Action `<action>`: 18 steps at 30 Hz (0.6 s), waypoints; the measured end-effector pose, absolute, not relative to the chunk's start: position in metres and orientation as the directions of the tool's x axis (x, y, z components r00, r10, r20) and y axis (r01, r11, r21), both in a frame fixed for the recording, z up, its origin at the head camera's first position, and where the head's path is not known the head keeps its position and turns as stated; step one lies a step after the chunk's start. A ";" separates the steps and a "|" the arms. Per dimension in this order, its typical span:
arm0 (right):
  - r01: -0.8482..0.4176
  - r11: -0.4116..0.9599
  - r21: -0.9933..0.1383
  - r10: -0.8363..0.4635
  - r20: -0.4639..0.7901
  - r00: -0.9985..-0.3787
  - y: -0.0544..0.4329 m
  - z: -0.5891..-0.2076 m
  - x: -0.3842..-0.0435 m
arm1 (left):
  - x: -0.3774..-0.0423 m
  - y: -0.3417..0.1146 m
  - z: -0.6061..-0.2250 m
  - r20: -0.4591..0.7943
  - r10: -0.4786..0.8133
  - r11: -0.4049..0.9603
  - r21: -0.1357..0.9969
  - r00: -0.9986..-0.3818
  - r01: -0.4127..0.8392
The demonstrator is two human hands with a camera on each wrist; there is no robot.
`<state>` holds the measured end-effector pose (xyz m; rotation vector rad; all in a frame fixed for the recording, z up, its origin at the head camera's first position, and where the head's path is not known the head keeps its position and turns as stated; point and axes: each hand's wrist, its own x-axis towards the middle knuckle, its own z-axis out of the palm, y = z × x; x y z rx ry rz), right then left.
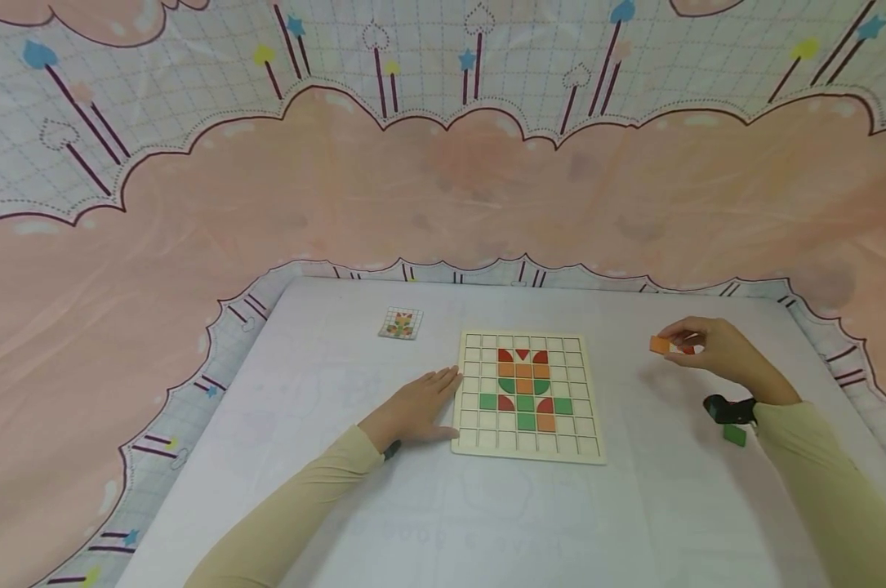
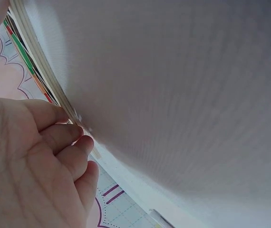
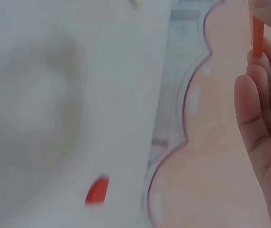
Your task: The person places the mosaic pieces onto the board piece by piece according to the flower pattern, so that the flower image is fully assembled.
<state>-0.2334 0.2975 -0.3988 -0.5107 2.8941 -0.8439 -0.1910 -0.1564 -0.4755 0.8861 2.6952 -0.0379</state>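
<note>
My left hand [image 1: 413,408] rests on the table with its fingertips and thumb against the left edge of a square wooden grid board [image 1: 577,367]. Seen from the left wrist, the fingers [image 2: 62,137] lie along the board's side. Red, orange and green pieces fill part of the grid in a flower-like pattern, with an orange square [image 1: 545,422] at its lower right. Right of the board and above the table, my right hand [image 1: 718,351] pinches an orange square tile [image 1: 659,345] between thumb and fingers. The right wrist view shows this tile [image 3: 258,38] edge-on.
A small pattern card [image 1: 401,324] lies behind the board to the left. On the table near the right hand is a red curved piece [image 3: 97,191]. A green tile [image 1: 734,435] lies by the right wrist. Patterned cloth surrounds the white table [image 1: 325,343].
</note>
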 end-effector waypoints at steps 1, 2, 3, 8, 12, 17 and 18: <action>-0.306 0.785 -0.539 -0.353 0.018 -0.936 0.289 -0.398 -0.234 | -0.191 -0.156 -0.475 -0.294 0.574 0.810 0.069 -0.764 0.582; -0.322 0.773 -0.547 -0.368 0.027 -0.930 0.281 -0.398 -0.234 | -0.191 -0.156 -0.475 -0.295 0.573 0.810 0.067 -0.764 0.582; -0.340 0.762 -0.552 -0.384 0.039 -0.923 0.273 -0.399 -0.234 | -0.191 -0.157 -0.475 -0.296 0.574 0.810 0.066 -0.764 0.583; -0.422 0.692 -0.585 -0.467 0.084 -0.881 0.235 -0.409 -0.234 | -0.190 -0.157 -0.474 -0.293 0.580 0.805 0.066 -0.760 0.590; -0.407 0.675 -0.615 -0.491 0.037 -0.870 0.207 -0.418 -0.232 | -0.190 -0.156 -0.474 -0.293 0.581 0.804 0.057 -0.759 0.592; -0.399 0.630 -0.667 -0.534 0.001 -0.846 0.179 -0.430 -0.227 | -0.190 -0.156 -0.473 -0.294 0.576 0.805 0.042 -0.762 0.592; -0.401 0.614 -0.679 -0.546 0.001 -0.838 0.175 -0.432 -0.226 | -0.189 -0.156 -0.473 -0.293 0.576 0.804 0.039 -0.763 0.593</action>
